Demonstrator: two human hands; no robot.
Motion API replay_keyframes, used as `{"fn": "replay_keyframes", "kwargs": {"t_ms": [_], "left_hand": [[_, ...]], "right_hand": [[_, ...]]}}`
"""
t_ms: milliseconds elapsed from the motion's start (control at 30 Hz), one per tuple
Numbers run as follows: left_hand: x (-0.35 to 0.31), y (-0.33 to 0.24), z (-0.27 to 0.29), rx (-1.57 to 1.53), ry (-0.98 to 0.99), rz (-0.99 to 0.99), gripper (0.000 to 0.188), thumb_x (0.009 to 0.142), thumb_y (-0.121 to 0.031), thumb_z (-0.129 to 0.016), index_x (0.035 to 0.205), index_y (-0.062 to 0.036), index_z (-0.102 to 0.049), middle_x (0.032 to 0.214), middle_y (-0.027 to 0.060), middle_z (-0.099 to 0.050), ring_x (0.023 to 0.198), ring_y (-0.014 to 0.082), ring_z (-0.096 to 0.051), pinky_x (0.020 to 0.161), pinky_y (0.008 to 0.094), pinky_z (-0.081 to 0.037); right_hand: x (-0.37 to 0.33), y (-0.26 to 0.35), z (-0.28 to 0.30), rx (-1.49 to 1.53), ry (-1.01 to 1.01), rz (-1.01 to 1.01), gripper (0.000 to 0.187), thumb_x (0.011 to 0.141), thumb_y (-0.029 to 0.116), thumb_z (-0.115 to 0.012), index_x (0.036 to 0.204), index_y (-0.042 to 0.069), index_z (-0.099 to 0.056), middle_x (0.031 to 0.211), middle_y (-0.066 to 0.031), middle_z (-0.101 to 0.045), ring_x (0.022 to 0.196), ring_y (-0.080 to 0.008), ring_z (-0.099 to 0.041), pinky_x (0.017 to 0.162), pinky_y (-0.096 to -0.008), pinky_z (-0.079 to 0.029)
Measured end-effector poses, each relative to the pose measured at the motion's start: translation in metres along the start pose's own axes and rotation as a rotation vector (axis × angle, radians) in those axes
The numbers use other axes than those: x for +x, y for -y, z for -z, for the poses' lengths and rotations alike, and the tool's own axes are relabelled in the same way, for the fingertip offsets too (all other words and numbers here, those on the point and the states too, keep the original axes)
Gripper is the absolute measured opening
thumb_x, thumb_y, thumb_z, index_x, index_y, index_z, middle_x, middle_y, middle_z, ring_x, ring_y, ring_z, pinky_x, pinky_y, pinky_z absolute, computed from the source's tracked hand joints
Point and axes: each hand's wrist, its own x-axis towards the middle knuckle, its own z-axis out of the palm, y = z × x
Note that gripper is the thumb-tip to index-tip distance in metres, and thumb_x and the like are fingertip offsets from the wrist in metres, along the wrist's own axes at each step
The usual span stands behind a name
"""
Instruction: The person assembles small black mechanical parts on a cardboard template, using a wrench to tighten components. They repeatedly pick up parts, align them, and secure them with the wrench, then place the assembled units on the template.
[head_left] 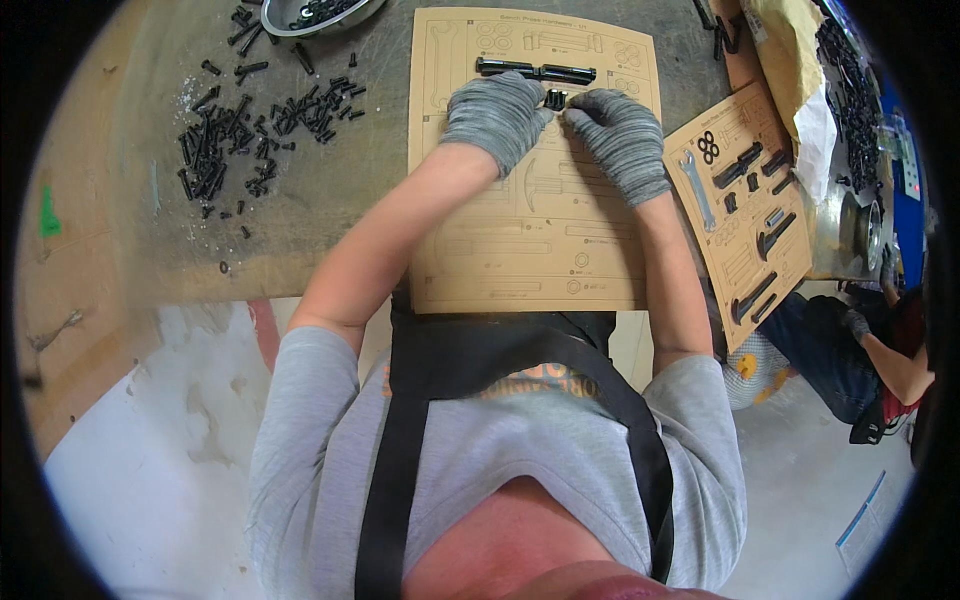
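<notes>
A cardboard sheet [480,255] printed with outlines of hardware lies before me at the table's edge. Two long black bolt-like pieces [536,70] rest end to end across its upper part. Just below them is a small black part [555,99], between my two grey-gloved hands. My left hand [495,120] is closed, its fingertips against the left side of that part. My right hand [618,142] has its fingers bent and pressed together close to the part's right side; whatever it holds is hidden.
Loose black bolts [215,140] are heaped on the left beneath a metal bowl [320,22]. A second cardboard sheet [790,245] at right carries a wrench [697,190], black rings [708,147] and several black parts. Beyond it stands a paper sack [790,60]. Another person's arm [893,368] shows far right.
</notes>
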Motion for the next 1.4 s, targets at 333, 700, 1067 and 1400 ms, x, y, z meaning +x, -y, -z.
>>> {"fn": "replay_keyframes", "kwargs": {"t_ms": [333, 700, 1067, 1400], "left_hand": [[-0.010, 0.009, 0.011, -0.106, -0.130, -0.004, 0.034, 0.088, -0.035, -0.054, 0.104, -0.0087, -0.068, 0.101, 0.0135, -0.067, 0.092, 0.0302, -0.064, 0.086, 0.0393, -0.048], [-0.140, 0.132, 0.043, -0.208, -0.484, 0.380, 0.032, 0.088, -0.037, -0.055, 0.103, -0.0112, -0.067, 0.103, 0.0124, -0.066, 0.099, 0.0297, -0.061, 0.088, 0.0374, -0.047], [-0.239, 0.397, 0.155, 0.149, -0.587, 1.162, 0.042, 0.083, -0.038, -0.059, 0.112, -0.0075, -0.064, 0.109, 0.0175, -0.063, 0.101, 0.0344, -0.061, 0.087, 0.0411, -0.048], [-0.223, 0.487, 0.168, 0.252, -0.072, 0.900, 0.033, 0.078, -0.027, -0.059, 0.101, -0.0049, -0.068, 0.100, 0.0204, -0.065, 0.093, 0.0342, -0.064, 0.079, 0.0423, -0.051]], "right_hand": [[-0.007, 0.012, 0.005, -0.078, 0.002, -0.001, 0.026, 0.083, 0.035, -0.063, 0.090, 0.011, -0.071, 0.084, -0.0076, -0.066, 0.078, -0.0270, -0.063, 0.069, -0.0371, -0.049], [0.003, 0.094, -0.020, -0.291, 0.370, 0.394, 0.018, 0.082, 0.018, -0.062, 0.100, 0.013, -0.060, 0.093, -0.0112, -0.062, 0.081, -0.0304, -0.062, 0.068, -0.0395, -0.050], [0.006, 0.243, -0.110, 0.062, 0.337, 0.680, 0.033, 0.085, 0.027, -0.058, 0.114, 0.013, -0.056, 0.093, -0.0144, -0.064, 0.078, -0.0337, -0.062, 0.069, -0.0431, -0.050], [0.016, 0.276, -0.164, 0.032, 0.152, 0.869, 0.011, 0.084, 0.024, -0.061, 0.090, 0.015, -0.063, 0.081, -0.0120, -0.065, 0.056, -0.0321, -0.061, 0.050, -0.0428, -0.047]]}}
